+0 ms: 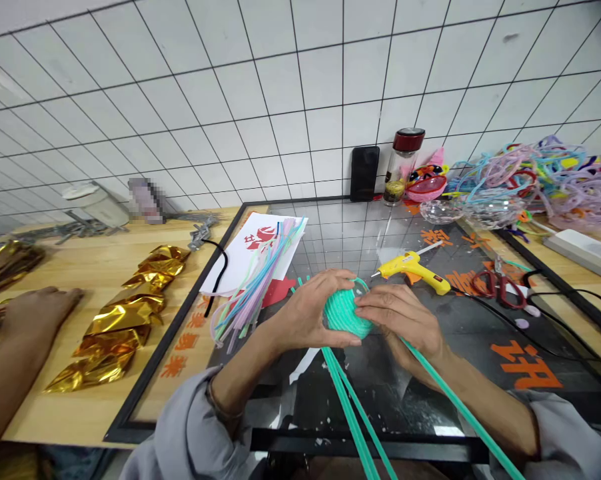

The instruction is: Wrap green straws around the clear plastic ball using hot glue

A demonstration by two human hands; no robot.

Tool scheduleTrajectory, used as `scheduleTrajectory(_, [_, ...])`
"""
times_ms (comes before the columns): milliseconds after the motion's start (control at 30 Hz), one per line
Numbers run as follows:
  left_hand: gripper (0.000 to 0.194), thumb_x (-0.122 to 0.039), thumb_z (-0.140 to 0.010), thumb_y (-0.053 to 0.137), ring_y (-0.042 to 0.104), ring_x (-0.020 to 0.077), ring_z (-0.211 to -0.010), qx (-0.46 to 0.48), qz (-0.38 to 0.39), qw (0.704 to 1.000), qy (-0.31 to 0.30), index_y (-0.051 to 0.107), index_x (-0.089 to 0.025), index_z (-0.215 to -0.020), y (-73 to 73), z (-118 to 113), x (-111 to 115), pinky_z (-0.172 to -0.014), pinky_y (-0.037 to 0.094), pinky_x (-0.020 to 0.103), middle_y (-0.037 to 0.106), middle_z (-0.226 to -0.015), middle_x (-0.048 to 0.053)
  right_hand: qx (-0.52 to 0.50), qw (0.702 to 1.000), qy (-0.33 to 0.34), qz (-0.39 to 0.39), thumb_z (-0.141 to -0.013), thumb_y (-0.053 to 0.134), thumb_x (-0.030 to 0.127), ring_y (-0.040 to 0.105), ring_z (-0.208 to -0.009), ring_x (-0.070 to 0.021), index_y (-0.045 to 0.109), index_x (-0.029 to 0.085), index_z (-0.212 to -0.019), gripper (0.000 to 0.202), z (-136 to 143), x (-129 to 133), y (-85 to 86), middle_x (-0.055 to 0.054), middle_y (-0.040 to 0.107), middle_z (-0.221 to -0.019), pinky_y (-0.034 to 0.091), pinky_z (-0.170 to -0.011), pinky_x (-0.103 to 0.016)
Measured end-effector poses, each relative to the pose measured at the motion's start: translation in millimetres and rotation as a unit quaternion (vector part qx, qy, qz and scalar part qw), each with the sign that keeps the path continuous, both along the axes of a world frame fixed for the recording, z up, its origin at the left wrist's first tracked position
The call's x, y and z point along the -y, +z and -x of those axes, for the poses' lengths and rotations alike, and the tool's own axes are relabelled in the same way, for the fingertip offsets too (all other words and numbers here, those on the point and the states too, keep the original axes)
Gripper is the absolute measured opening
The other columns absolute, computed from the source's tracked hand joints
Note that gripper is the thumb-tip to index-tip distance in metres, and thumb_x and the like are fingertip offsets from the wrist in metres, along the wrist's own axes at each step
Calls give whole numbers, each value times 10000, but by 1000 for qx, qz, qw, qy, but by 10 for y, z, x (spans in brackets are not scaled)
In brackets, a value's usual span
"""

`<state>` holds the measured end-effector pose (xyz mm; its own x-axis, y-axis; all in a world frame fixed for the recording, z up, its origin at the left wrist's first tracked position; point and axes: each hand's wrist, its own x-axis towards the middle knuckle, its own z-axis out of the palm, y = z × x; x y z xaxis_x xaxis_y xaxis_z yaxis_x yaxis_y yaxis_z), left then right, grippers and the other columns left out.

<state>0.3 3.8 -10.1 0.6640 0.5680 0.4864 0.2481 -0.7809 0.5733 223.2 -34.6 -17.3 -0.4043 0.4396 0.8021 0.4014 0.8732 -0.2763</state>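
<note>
My left hand (pixel 308 310) cups a teal coiled pipe-cleaner piece (pixel 343 312) from the left, thumb under it. From the right, my right hand (pixel 400 319) pinches the same coil with its fingertips. Long teal pipe cleaners (pixel 353 413) trail from the coil toward me, two under my left hand and one along my right forearm. Both hands hover over a dark glass work mat (pixel 480 333) with orange lettering.
A yellow glue gun (pixel 414 269) lies just beyond the hands, red-handled scissors (pixel 495 285) to its right. Pastel pipe cleaners (pixel 258 287) lie on white paper at left. Gold foil (pixel 125 320) and another person's hand (pixel 35 310) are far left. A tangled pipe-cleaner pile (pixel 545 173), jar (pixel 403 167) and phone (pixel 364 173) stand at the wall.
</note>
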Motion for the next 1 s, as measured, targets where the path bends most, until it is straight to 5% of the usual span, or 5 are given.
scheduleTrajectory(1000, [726,-363,-624,881,575,355,-1318,42,91,995,27,530,-218,-1243,-42,0,-46,-1107,454,528,603,-1357,162,-15,999,-30,28,-920,574,62,682,-1034,-217,633,188,-1221,332,35,69,84,-121,718,-1123,551,-880,-386])
